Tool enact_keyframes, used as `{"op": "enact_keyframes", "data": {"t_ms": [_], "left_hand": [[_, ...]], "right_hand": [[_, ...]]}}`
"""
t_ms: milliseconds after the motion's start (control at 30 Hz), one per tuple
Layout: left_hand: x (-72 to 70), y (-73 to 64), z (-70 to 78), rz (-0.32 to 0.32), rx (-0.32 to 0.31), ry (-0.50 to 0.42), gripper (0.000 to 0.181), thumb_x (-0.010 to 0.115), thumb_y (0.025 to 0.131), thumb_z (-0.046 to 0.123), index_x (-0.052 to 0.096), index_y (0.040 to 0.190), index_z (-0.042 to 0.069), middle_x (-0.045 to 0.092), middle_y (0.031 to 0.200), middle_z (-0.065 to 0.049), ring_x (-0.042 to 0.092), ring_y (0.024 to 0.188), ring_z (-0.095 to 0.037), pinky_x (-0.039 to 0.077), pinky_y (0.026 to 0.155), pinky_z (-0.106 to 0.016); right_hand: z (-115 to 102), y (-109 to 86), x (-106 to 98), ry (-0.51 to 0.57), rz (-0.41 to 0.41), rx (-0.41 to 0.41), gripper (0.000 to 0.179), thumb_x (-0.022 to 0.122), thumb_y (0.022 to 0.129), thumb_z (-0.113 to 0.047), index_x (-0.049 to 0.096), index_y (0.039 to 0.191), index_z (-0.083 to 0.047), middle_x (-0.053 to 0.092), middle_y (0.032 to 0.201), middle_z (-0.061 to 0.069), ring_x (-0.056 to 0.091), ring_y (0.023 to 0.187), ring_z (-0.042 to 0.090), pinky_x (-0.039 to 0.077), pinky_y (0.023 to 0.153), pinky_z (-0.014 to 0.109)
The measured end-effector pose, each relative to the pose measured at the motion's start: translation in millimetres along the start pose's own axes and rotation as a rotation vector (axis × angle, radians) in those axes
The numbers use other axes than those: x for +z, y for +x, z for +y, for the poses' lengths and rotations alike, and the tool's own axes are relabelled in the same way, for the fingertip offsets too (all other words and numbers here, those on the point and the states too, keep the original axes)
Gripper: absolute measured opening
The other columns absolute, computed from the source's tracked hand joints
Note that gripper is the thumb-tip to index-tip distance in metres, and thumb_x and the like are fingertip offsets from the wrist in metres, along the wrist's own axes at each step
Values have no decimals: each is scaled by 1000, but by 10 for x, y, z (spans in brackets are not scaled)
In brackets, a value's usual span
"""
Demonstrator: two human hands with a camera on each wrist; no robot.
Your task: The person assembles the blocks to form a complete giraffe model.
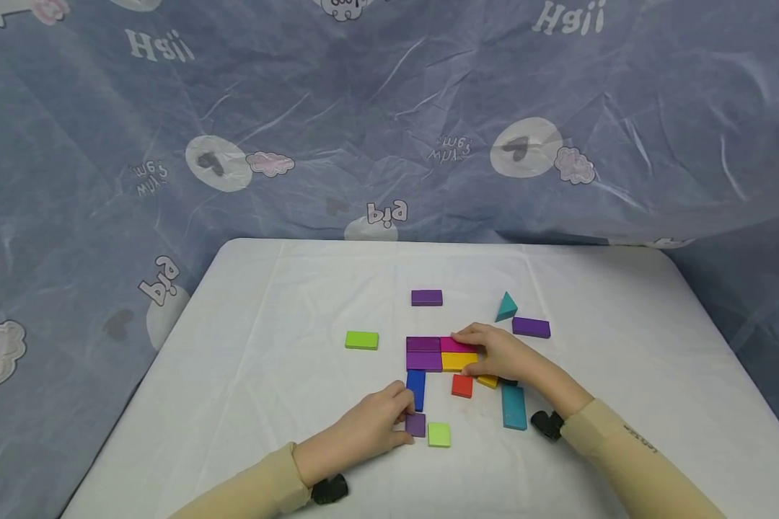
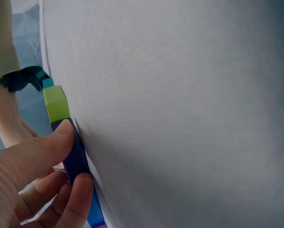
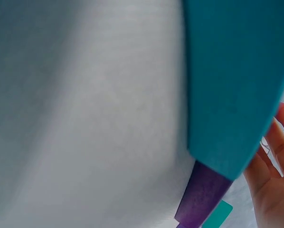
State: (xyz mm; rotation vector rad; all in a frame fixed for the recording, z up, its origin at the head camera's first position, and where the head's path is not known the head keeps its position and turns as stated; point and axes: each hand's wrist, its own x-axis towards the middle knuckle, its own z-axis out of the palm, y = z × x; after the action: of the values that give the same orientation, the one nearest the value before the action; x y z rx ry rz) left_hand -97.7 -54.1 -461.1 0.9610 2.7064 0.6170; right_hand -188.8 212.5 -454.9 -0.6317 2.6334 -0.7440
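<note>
In the head view my left hand [image 1: 379,422] pinches a small purple square block [image 1: 416,425] between thumb and fingers, just below an upright blue block [image 1: 416,390]. The left wrist view shows the same thumb and fingers on the dark purple block [image 2: 75,159], with a lime block beyond it. My right hand [image 1: 503,352] spans a magenta block [image 1: 456,344] and a yellow block [image 1: 457,362], fingers at the far edge and thumb at the near one. Two purple blocks [image 1: 423,361] lie flush against their left side. The palm hides their right ends.
Near the hands lie a red square block [image 1: 462,386], a lime square [image 1: 438,435], a partly covered second yellow block [image 1: 487,381] and a teal block [image 1: 514,408]. Farther out are a lime block [image 1: 361,340], purple blocks [image 1: 426,298] and a teal triangle [image 1: 507,307].
</note>
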Motion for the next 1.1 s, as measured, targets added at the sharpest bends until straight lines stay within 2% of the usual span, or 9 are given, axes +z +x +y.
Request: {"op": "enact_keyframes", "data": {"t_ms": [500, 633, 733, 833, 933, 1100], "left_hand": [[13, -8, -45, 48, -31, -21, 35, 86, 76, 21, 57, 93, 13, 49, 83, 5, 44, 68, 0, 41, 60, -11], [1, -7, -51, 49, -33, -31, 38, 86, 77, 26, 57, 98, 12, 48, 86, 6, 44, 71, 0, 42, 62, -11], [-22, 2, -56, 49, -45, -44, 44, 84, 78, 33, 58, 108, 14, 47, 90, 5, 44, 73, -2, 42, 63, -13], [-48, 31, -65, 15, -54, -34, 55, 80, 81, 40, 59, 127, 19, 45, 93, 4, 43, 74, -4, 39, 62, -14], [-75, 72, -78, -53, -45, 6, 63, 77, 83, 44, 54, 140, 27, 44, 93, 4, 41, 75, -6, 36, 61, -15], [-105, 110, -102, -118, -25, 65, 58, 74, 85, 47, 57, 138, 31, 50, 96, 4, 41, 81, -6, 37, 66, -16]], "right_hand": [[-16, 1, 7, -6, -5, 17, 62, 79, 84, -27, 57, 139, -9, 59, 134, 10, 54, 122, 31, 47, 103, 51], [-21, -5, 6, -8, -4, 16, 62, 79, 84, -27, 57, 139, -10, 59, 134, 10, 54, 122, 31, 47, 104, 51], [-21, -13, 0, -10, -3, 13, 62, 79, 84, -28, 57, 139, -9, 59, 134, 10, 54, 122, 31, 47, 104, 51], [-22, -11, -2, -17, -2, 6, 63, 79, 84, -28, 57, 139, -9, 59, 134, 11, 54, 122, 32, 47, 103, 52], [-19, -9, -2, -19, -4, 8, 62, 79, 84, -28, 57, 139, -9, 59, 135, 11, 54, 123, 33, 47, 103, 52], [-21, -13, -9, -16, -4, 17, 62, 79, 84, -27, 57, 139, -10, 59, 135, 11, 54, 124, 32, 47, 104, 52]]}}
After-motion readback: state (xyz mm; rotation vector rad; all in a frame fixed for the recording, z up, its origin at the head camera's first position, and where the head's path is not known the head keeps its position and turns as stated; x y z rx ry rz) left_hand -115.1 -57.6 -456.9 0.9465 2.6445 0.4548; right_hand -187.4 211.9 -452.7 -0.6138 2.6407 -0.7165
